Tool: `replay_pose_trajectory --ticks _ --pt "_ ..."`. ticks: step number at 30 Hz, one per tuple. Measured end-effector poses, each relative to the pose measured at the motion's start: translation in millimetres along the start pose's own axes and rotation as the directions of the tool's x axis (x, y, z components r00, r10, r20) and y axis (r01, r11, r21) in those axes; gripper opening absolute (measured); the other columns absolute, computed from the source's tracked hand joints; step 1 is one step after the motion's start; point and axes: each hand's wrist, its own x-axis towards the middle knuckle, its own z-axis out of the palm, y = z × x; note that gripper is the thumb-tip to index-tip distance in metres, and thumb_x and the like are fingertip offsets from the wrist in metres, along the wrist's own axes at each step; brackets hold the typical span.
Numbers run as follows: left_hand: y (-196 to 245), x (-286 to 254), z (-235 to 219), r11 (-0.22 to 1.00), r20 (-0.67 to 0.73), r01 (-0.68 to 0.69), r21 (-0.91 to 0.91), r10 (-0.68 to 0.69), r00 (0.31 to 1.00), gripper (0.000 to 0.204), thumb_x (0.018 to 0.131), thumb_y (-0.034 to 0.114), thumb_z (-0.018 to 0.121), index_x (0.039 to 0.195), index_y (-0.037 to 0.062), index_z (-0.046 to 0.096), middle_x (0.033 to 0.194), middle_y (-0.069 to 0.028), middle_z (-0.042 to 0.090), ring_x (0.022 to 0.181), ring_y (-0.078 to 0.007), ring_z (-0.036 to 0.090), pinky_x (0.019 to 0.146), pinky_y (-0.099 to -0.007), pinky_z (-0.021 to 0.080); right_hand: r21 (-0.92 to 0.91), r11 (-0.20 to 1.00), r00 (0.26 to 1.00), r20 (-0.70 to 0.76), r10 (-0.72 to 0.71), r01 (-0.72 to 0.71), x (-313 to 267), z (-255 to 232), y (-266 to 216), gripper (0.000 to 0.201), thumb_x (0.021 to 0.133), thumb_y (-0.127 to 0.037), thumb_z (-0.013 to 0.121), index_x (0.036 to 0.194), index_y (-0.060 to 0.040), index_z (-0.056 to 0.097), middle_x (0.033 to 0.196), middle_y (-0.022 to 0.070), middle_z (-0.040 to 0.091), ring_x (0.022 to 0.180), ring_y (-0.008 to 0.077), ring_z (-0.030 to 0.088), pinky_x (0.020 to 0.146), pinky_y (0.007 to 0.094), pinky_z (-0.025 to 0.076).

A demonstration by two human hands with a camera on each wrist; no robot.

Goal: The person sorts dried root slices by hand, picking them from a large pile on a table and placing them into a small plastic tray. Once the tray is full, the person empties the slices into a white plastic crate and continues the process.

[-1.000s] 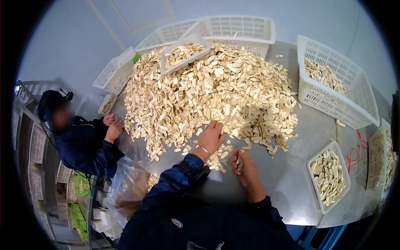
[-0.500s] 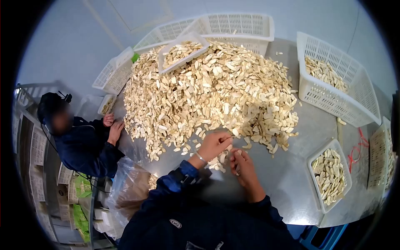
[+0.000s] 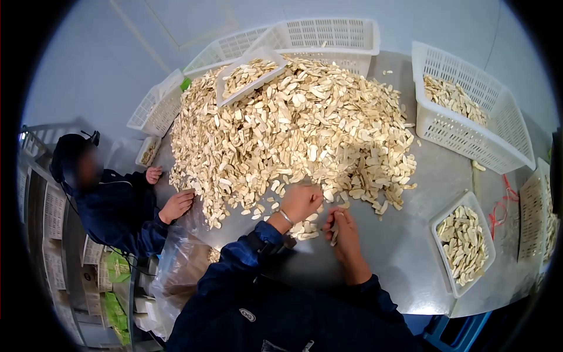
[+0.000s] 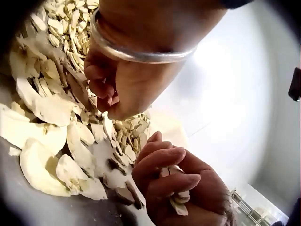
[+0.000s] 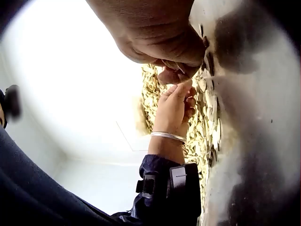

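Observation:
A broad heap of pale dried slices (image 3: 252,141) covers the middle of the metal table. My left hand (image 3: 300,202), with a bangle at its wrist, is over the heap's near edge; its fingers curl inward, and no slice shows between them. Just below it lies a small cluster of slices (image 3: 305,230). To the right, my right hand (image 3: 348,243) is turned palm inward. In the left wrist view its curled fingers hold a few slices (image 4: 178,190). Larger slices (image 4: 40,162) lie near the left hand there.
A white tray of slices (image 3: 463,243) stands at right, below a large slotted basket (image 3: 469,138). Another tray (image 3: 252,85) rests on the heap, with baskets (image 3: 334,56) behind. At left, another person (image 3: 120,205) reaches to the heap near a clear plastic bag (image 3: 176,267).
My left hand lifted from the heap's edge toward my right hand, then shifted slightly left, away from it. The right hand still holds slices. The other person's hand moved onto the heap's left edge.

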Motion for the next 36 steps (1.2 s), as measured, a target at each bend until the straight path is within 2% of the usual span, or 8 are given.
replay_pose_trajectory --ticks 5,12,15,18,22,29,32,36 --pt "34.0 12.3 2.9 0.998 -0.204 -0.02 0.051 0.03 0.979 0.019 0.083 0.024 0.073 0.096 0.0129 0.066 0.089 -0.0086 0.063 0.078 -0.0306 0.067 0.066 -0.0429 0.054 0.062 0.996 0.998 -0.006 -0.058 0.058 -0.2 -5.5 -5.6 0.016 0.106 -0.021 0.049 0.106 -0.011 0.061 0.081 -0.003 0.055 0.063 0.0058 0.05 0.051 0.0211 0.036" --pt "34.3 13.0 15.3 0.986 -0.075 0.07 0.153 -0.059 0.995 0.038 0.078 0.024 0.077 0.111 0.0091 0.065 0.097 -0.0106 0.067 0.081 -0.0355 0.067 0.069 -0.0443 0.056 0.041 0.998 0.998 -0.036 -0.047 0.049 2.6 -9.7 -5.9 0.015 0.105 -0.021 0.051 0.107 -0.0111 0.061 0.079 -0.0033 0.054 0.06 0.0051 0.046 0.049 0.0204 0.033" --pt "8.8 2.1 27.2 0.992 -0.167 -0.041 -0.119 0.021 0.986 0.034 0.083 0.019 0.075 0.114 0.007 0.066 0.094 -0.0089 0.069 0.071 -0.0256 0.067 0.064 -0.0373 0.054 0.035 0.999 0.998 -0.04 -0.039 0.041 1.9 -7.8 -6.4 0.013 0.104 -0.02 0.053 0.109 -0.0106 0.061 0.079 -0.0033 0.054 0.059 0.0044 0.045 0.049 0.0205 0.032" --pt "31.6 -15.1 -0.5 0.854 0.075 0.25 -0.456 -0.243 0.967 0.03 0.088 0.022 0.071 0.113 0.0059 0.068 0.096 -0.0125 0.069 0.074 -0.0202 0.065 0.067 -0.0336 0.053 -0.02 0.997 0.995 -0.054 -0.08 0.079 0.8 -4.8 -9.0 0.013 0.102 -0.019 0.057 0.111 -0.0098 0.061 0.076 -0.0036 0.054 0.06 0.0036 0.046 0.049 0.0209 0.032" --pt "35.2 -30.9 4.6 0.694 0.106 0.231 -0.682 -0.219 0.97 0.032 0.092 0.019 0.071 0.117 0.0012 0.066 0.092 -0.0034 0.067 0.071 -0.0077 0.057 0.064 -0.0278 0.05 -0.263 0.956 0.985 -0.074 -0.156 0.131 -0.5 -2.5 -8.4 0.015 0.099 -0.018 0.063 0.108 -0.0072 0.065 0.074 -0.004 0.056 0.063 0.004 0.049 0.051 0.0221 0.035" --pt "62.5 -39.7 -16.9 0.987 -0.203 -0.037 -0.159 0.004 0.979 0.027 0.088 0.013 0.067 0.114 0.007 0.068 0.096 -0.0172 0.067 0.076 -0.036 0.066 0.067 -0.0402 0.055 -0.668 0.627 0.843 0.0 -0.539 0.401 -2.0 1.3 -3.2 0.014 0.095 -0.017 0.067 0.096 -0.003 0.068 0.073 -0.0009 0.059 0.06 0.0066 0.049 0.056 0.0257 0.04" --pt "59.2 -45.4 -15.2 0.991 -0.185 0.006 -0.136 -0.031 0.982 0.026 0.087 0.013 0.066 0.112 0.0063 0.067 0.099 -0.0179 0.066 0.082 -0.0394 0.065 0.071 -0.0414 0.056 -0.686 0.615 0.844 -0.004 -0.537 0.388 -3.6 0.4 -5.1 0.012 0.094 -0.015 0.068 0.094 -0.0037 0.069 0.075 0.0004 0.061 0.062 0.0063 0.052 0.056 0.0249 0.042" --pt "52.0 -47.6 -17.0 0.985 -0.364 -0.089 -0.148 0.03 0.931 0.026 0.088 0.011 0.068 0.112 0.0016 0.066 0.104 -0.0172 0.066 0.084 -0.0288 0.067 0.066 -0.0351 0.053 -0.7 0.596 0.836 0.003 -0.549 0.394 -12.4 6.8 -16.5 0.011 0.093 -0.014 0.07 0.096 -0.0031 0.069 0.076 0.0014 0.063 0.064 0.007 0.055 0.057 0.0249 0.044"
